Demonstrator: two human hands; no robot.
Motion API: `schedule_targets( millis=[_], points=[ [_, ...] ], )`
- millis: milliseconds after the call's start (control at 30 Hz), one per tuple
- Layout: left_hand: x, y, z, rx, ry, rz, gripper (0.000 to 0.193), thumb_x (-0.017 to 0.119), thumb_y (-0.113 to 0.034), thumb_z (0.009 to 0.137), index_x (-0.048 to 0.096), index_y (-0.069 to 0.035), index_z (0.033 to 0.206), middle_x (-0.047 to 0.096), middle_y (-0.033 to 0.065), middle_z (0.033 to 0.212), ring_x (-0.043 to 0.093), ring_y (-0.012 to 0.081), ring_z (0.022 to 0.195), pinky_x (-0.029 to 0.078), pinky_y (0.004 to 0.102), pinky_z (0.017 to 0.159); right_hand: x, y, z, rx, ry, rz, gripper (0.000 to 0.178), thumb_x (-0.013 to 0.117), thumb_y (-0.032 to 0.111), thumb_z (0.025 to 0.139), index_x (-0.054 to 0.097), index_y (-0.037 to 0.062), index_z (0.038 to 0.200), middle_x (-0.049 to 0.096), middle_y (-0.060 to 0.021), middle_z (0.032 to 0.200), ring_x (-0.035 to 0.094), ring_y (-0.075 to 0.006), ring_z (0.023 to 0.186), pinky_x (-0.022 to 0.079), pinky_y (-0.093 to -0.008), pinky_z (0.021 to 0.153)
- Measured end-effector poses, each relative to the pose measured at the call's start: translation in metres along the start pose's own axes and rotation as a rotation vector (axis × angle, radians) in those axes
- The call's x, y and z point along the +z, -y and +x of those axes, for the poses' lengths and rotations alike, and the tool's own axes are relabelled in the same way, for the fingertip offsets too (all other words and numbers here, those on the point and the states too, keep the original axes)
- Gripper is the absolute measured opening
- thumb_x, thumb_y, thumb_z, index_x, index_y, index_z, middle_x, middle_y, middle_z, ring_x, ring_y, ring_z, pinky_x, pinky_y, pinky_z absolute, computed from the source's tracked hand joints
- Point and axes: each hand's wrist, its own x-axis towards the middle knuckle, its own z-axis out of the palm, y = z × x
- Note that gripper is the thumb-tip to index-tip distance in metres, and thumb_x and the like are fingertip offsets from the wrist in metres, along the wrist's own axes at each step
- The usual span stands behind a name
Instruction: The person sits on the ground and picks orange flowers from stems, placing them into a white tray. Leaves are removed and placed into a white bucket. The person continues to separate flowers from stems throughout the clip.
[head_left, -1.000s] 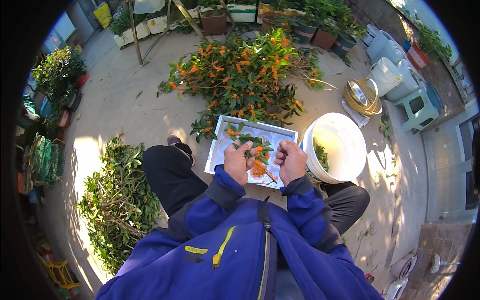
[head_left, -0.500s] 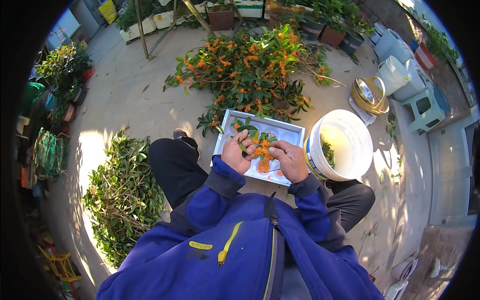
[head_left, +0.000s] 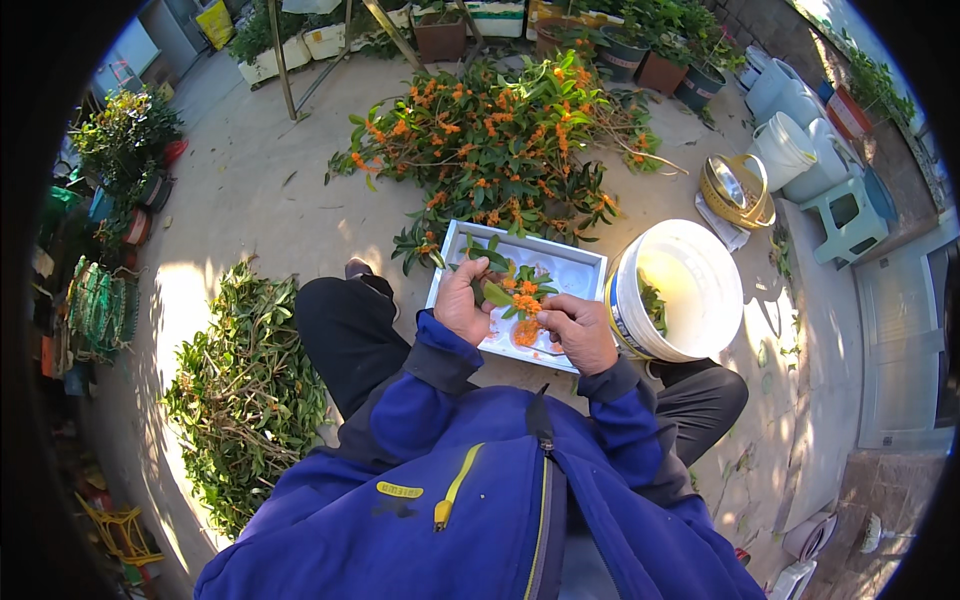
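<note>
At the frame's centre, above a white tray (head_left: 572, 270), a leafy orange-flowered sprig (head_left: 523, 290) is held in the curled left hand (head_left: 464, 305); its blossoms (head_left: 526, 304) are pinched narrowly by the right hand (head_left: 584, 333).

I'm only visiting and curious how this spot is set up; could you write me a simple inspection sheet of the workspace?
Surface: concrete floor, patched with sunlight.
Work items: orange-flowered sprig above a white tray holding loose orange flowers; white bucket at right, green leaves inside.
Clutter: leafy cuttings heaped at left; flowering branches beyond the tray.
Hands: left hand curled beside the sprig, grip unclear; right hand pinching at its flowers.
Cables: nothing seen.
Surroundings: potted plants at the back; yellow basket with metal bowl, white pail at right.
</note>
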Motion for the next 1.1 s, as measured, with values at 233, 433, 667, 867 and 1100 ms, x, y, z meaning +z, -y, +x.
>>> schedule_targets(
  millis=[233,433,667,867,1100],
  points=[
    [0.001,-0.032,-0.003,0.168,-0.045,0.209,0.014,0.049,0.003,0.081,0.051,-0.011,0.085,0.06,0.011,0.087,0.053,0.0149,0.057,0.031,0.0211,0.04,-0.005,0.004,-0.009,-0.241,-0.29,-0.195,0.01,0.066,0.004,0.085,0.069,-0.0043,0.089,0.064,-0.0039,0.068,0.056,-0.0078,0.061,0.046,-0.0235,0.056],
    [0.022,-0.01,-0.028,-0.08,0.074,0.286,0.03,0.04,0.003,0.081,0.052,-0.012,0.103,0.049,0.0026,0.073,0.038,0.0067,0.05,0.022,0.0186,0.042,0.0,0.014,-0.013,-0.346,-0.392,-0.268,0.008,0.068,0.001,0.083,0.068,-0.0042,0.088,0.063,-0.0063,0.071,0.057,-0.01,0.063,0.047,-0.0257,0.059],
    [0.033,0.01,-0.025,0.282,0.137,0.636,0.023,0.066,-0.007,0.091,0.061,0.001,0.112,0.067,0.0046,0.09,0.059,0.0079,0.079,0.049,0.0242,0.072,0.003,0.016,-0.016,-0.382,-0.407,-0.321,0.008,0.069,0.001,0.082,0.068,-0.0036,0.089,0.063,-0.0062,0.071,0.057,-0.0102,0.064,0.047,-0.0265,0.06],
    [0.04,0.006,-0.031,0.461,0.114,0.879,0.015,0.065,-0.003,0.091,0.066,0.005,0.104,0.067,0.0024,0.089,0.058,0.0072,0.079,0.048,0.0234,0.072,0.005,0.004,-0.015,-0.257,-0.32,-0.252,0.018,0.07,0.009,0.083,0.068,-0.0044,0.094,0.065,-0.0124,0.076,0.06,-0.0155,0.065,0.048,-0.0292,0.061],
    [0.043,0.005,-0.036,0.58,0.174,1.026,0.012,0.066,-0.001,0.088,0.067,0.006,0.097,0.067,0.0052,0.082,0.059,0.0085,0.075,0.048,0.0249,0.067,0.009,0.017,-0.012,-0.156,-0.289,-0.067,0.021,0.064,0.014,0.088,0.069,-0.006,0.094,0.07,-0.0116,0.076,0.061,-0.0113,0.07,0.049,-0.0273,0.064]
  ],
)
